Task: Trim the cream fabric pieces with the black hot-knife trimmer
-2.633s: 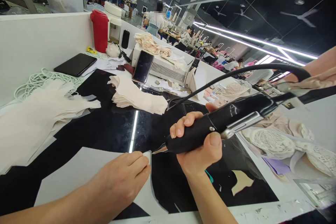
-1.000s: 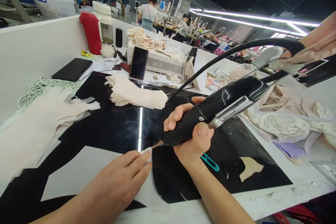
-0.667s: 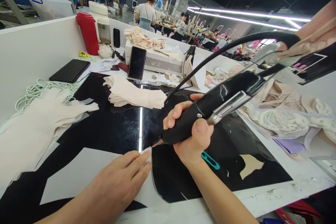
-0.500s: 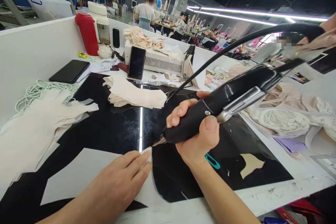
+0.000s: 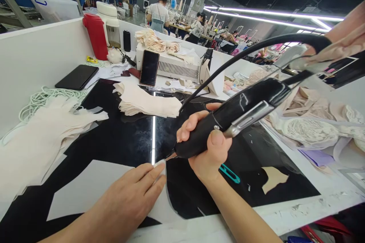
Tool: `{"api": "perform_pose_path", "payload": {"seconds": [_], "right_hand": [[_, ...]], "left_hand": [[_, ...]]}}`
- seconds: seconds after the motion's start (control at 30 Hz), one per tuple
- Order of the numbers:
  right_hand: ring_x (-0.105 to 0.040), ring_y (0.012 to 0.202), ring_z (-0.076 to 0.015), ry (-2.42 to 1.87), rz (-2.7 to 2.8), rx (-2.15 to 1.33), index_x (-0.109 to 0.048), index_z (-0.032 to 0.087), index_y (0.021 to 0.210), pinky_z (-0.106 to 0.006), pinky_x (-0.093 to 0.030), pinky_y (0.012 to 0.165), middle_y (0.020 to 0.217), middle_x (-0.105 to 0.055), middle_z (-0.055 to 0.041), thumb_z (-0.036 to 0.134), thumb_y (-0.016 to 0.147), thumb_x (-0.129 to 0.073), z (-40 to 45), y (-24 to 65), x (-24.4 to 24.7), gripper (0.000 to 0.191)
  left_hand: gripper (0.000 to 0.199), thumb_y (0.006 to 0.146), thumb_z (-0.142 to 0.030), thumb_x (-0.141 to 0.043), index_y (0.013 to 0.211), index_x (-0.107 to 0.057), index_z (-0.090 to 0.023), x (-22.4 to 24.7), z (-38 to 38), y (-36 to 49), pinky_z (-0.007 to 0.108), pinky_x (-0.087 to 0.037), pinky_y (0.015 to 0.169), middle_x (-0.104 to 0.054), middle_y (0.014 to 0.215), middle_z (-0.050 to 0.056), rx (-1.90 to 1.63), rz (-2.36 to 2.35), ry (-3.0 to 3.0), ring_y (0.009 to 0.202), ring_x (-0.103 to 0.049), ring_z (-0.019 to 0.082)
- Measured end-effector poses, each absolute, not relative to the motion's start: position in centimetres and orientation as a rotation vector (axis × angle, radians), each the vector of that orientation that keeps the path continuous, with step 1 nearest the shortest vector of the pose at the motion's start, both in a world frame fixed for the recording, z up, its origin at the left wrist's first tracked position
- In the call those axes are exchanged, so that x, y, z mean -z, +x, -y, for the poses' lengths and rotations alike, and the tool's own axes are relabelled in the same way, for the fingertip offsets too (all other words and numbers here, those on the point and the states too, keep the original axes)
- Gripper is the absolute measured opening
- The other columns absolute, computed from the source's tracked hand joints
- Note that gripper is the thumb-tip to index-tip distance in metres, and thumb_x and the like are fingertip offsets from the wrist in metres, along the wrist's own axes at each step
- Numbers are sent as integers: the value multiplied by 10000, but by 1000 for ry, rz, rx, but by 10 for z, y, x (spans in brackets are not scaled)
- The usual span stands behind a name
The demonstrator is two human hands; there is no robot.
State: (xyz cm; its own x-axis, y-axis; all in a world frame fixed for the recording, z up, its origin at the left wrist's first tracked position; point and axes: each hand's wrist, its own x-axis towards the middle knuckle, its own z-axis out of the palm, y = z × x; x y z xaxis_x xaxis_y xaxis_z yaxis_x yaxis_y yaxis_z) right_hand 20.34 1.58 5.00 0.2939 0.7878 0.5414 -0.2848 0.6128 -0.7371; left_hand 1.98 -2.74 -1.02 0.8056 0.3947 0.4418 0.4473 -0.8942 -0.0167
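Tool (image 5: 235,112) and sheet (image 5: 81,190) are being held close together over a black mat (image 5: 128,138). By the right hand (image 5: 210,156) the black tool is being gripped, fingers curled around its front part and thumb laid along the near side; it is being tilted, with the metal tip (image 5: 171,155) pointing down at the sheet's upper corner. Whether the corner is being touched by the tip cannot be told. By the left hand (image 5: 139,186) the pale grey sheet is being pressed flat, fingers lying side by side near the tip; the thumb is being hidden, so whether the edge is being pinched cannot be told.

A black cable (image 5: 285,38) is being arched above the tool. Beside the right wrist a turquoise implement (image 5: 230,174) is being partly covered, and a beige cutout (image 5: 273,179) is being shown farther right on the mat. Behind the hands the mat is being overlain by a cream stack (image 5: 151,100); at left, green cord (image 5: 35,100) is being partly covered by a larger cream pile (image 5: 31,133). A phone (image 5: 149,67) is being propped upright against a vented white box (image 5: 178,69). At right the table is being covered by lace pieces (image 5: 310,131). Beyond the white partition (image 5: 42,49), a standing person (image 5: 158,17) is being seen from behind.
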Motion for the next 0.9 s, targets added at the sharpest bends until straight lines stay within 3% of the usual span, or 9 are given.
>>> {"api": "perform_pose_path", "payload": {"seconds": [0.33,0.57,0.9], "right_hand": [[-585,504,-111,-557,1004,-726,-587,267,1114,-250,-526,454,743,-646,62,481,841,-791,-18,198,-53,402],[-617,555,-95,-521,1028,-793,-613,263,1155,-245,-559,523,793,-674,57,371,902,-781,-16,198,-48,323],[-625,577,-98,-441,1030,-844,-613,273,1160,-239,-558,533,816,-682,46,416,868,-821,-15,192,-47,386]], "left_hand": [[438,1069,-30,-311,1306,-673,-99,15,29,18,335,-498,1036,-722,1368,76,686,678,-2904,1142,-676,217],[439,1033,21,-334,1239,-702,-99,10,29,19,319,-531,989,-743,1322,73,657,689,-2887,1067,-691,213],[423,1038,4,-340,1306,-658,-73,17,28,17,345,-520,984,-721,1350,110,644,675,-2914,1125,-671,230]]}}
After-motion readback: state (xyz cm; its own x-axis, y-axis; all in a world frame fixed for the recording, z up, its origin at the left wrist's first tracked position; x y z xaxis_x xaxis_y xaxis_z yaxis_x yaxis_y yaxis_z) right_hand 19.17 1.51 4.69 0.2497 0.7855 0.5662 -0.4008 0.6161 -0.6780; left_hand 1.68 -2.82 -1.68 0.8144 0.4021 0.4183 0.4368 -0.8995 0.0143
